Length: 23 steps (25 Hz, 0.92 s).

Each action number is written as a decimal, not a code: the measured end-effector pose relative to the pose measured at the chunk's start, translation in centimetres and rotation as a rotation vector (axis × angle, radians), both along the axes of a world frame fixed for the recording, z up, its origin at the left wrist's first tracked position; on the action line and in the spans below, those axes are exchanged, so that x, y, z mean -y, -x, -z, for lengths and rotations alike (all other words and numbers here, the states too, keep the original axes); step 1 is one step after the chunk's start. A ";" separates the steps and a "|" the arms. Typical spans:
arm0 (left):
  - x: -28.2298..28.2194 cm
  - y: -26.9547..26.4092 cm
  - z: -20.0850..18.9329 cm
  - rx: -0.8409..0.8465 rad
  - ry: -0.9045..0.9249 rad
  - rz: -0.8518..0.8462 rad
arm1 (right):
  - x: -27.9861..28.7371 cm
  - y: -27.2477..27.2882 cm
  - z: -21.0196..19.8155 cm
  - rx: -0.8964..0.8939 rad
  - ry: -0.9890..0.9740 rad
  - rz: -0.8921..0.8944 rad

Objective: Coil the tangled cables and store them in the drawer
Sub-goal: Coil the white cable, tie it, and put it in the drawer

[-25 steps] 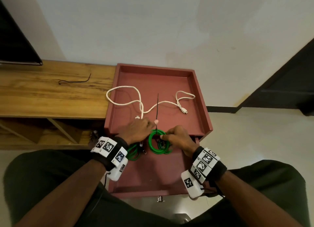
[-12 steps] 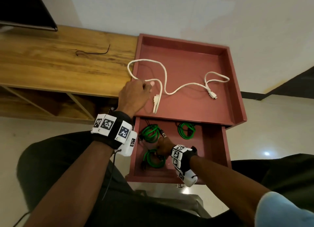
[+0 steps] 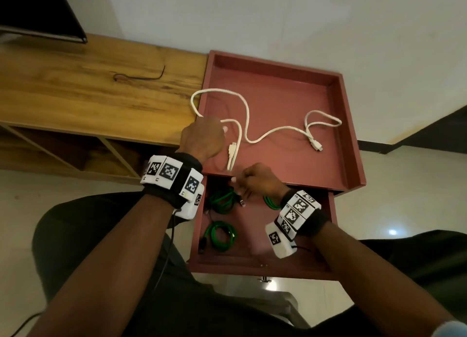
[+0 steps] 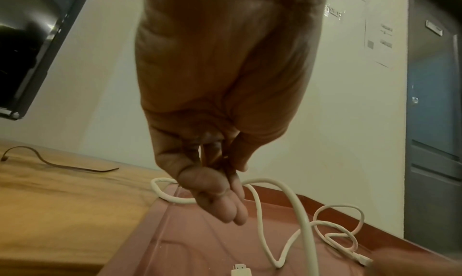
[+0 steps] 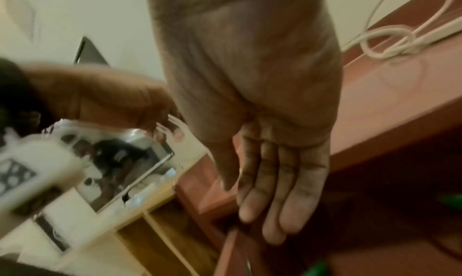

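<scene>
Wooden shelf unit (image 3: 88, 89): left of scene, a dark strap (image 3: 141, 77) lying on top.
Red cabinet top (image 3: 283, 104): right of the shelf, rimmed like a tray.
Drawer (image 3: 252, 261): open, pulled toward me under the cabinet top; holds three coiled green cables (image 3: 221, 235).
White cable (image 3: 246, 124): uncoiled, sprawled across the cabinet top, one loop hanging over its left rim.
My left hand (image 3: 202, 139): fingers curled, pinching the white cable near the left rim.
My right hand (image 3: 260, 181): fingers straight, holding nothing, above the drawer's far end.
</scene>
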State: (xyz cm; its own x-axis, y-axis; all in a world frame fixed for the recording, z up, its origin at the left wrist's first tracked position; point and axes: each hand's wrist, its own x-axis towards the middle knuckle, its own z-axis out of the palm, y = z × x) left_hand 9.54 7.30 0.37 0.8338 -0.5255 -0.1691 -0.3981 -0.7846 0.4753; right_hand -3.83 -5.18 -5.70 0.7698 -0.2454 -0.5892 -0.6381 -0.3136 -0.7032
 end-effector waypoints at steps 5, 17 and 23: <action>0.6 0.5 -1.2 0.005 -0.041 -0.018 | 0.6 -1.2 -2.2 0.236 -0.063 0.508; 1.4 1.1 -2.6 0.110 0.330 0.402 | -2.6 0.0 -5.2 0.514 0.133 0.150; 5.5 2.3 -5.9 0.359 0.522 0.344 | 0.0 2.6 -13.5 0.655 -0.125 0.317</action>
State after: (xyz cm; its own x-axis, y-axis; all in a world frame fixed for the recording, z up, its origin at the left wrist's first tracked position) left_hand 7.23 1.82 6.23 0.5631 -0.7062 0.4292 -0.7840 -0.2925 0.5475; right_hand -6.44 -5.20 7.78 0.8769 -0.4755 -0.0707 -0.1216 -0.0771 -0.9896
